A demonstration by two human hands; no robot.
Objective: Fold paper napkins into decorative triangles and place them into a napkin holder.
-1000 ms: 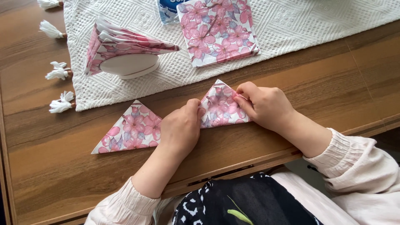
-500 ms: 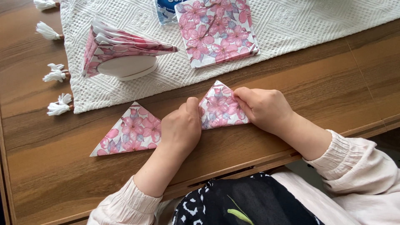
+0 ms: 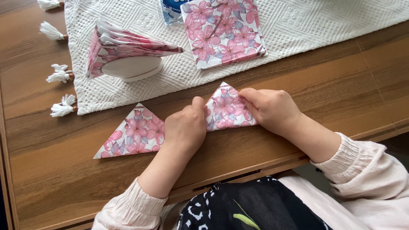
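The brown wood-grain surface [image 3: 324, 81] fills your view, and across its far part lies the white knitted cloth runner [image 3: 306, 25], its white tassels [image 3: 61, 108] hanging off the left edge onto the wood. On that runner, to the left, stands a white rounded napkin holder [image 3: 132, 68] with a fan of pink floral folded napkins [image 3: 123, 42] in it; to the right of it lies a flat square stack of the same pink floral paper napkins [image 3: 223, 32], with a blue and white packet [image 3: 172, 10] just behind, cut off by the frame.

Nearer to you, on the bare wood just in front of the runner, lies the pink floral paper napkin folded into a long triangle [image 3: 136, 132], its right end turned up into a smaller triangle [image 3: 226, 110].

Your left hand [image 3: 185, 127] rests on the middle of the napkin, fingers curled down, knuckles up, pressing at the fold line. Your right hand [image 3: 270, 108] lies over the right edge of the turned-up flap, fingers flat and pressing the paper onto the surface. Neither hand closes around anything; both press down.
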